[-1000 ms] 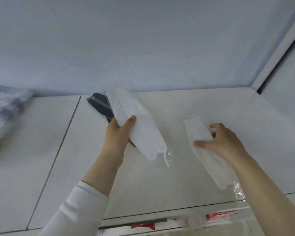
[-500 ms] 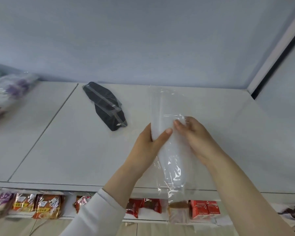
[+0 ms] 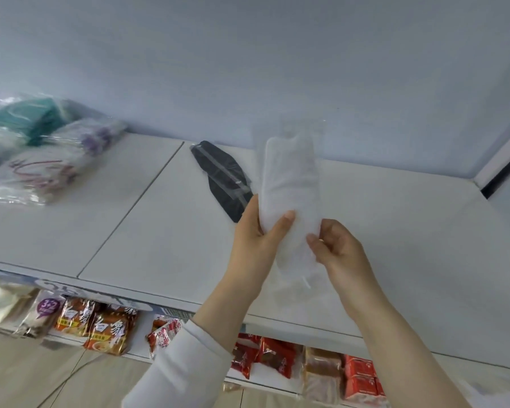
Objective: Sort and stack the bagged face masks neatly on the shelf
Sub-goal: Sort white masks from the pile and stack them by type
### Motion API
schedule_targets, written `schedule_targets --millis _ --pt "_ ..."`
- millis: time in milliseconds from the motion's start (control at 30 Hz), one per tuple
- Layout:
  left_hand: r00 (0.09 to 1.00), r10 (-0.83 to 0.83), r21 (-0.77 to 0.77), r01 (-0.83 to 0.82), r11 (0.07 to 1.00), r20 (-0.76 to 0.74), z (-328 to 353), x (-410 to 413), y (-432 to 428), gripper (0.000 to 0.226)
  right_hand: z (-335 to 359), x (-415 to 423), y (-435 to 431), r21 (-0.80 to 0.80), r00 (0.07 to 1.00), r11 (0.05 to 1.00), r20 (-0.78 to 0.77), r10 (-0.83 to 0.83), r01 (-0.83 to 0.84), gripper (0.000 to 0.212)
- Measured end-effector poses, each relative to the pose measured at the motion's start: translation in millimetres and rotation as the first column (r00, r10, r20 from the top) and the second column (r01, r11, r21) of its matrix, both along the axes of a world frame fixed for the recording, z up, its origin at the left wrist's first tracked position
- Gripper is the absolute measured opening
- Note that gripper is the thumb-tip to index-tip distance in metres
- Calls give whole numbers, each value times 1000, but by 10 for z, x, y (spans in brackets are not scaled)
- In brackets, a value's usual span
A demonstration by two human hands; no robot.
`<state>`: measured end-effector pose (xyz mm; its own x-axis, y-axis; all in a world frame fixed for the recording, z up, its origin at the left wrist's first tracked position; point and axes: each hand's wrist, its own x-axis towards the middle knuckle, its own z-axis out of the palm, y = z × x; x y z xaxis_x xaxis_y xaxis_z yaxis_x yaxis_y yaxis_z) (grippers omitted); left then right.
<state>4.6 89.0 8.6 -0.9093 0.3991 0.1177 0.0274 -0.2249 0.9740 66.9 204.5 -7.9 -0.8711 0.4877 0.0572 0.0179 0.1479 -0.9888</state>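
White shelf [image 3: 165, 231] — both hands, left hand [image 3: 255, 242] and right hand [image 3: 336, 251], grasp bagged white masks [image 3: 289, 187] upright above it; black bagged mask [image 3: 223, 176] lies just behind.

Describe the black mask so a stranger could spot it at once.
On the white shelf, find the seam between panels. Just right of it, near the back wall, lies the black mask. It is the only dark item; the held masks are white.

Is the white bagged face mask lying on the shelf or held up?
Held up: left hand and right hand grip the white bagged mask upright above the shelf.
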Motion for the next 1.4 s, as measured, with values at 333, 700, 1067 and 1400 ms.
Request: schedule_targets --millis 333,700,1067,1400 --pt "972 165 161 -193 968 170 -45 -4 -892 25 -46 43 -647 3 918 925 128 376 -380 4" --pt "685 676 -182 -653 735 270 -978 886 -2938 34 -1084 445 -2175 -191 523 634 415 744 -749 5" --pt "301 792 -250 -837 487 531 -1782 1791 -5303 24 -1722 601 -4454 -355 162 466 628 761 -811 7" --pt "117 735 -255 -892 374 668 -2107 1755 -6969 14 -2074 197 -6189 -359 76 402 660 747 -842 10"
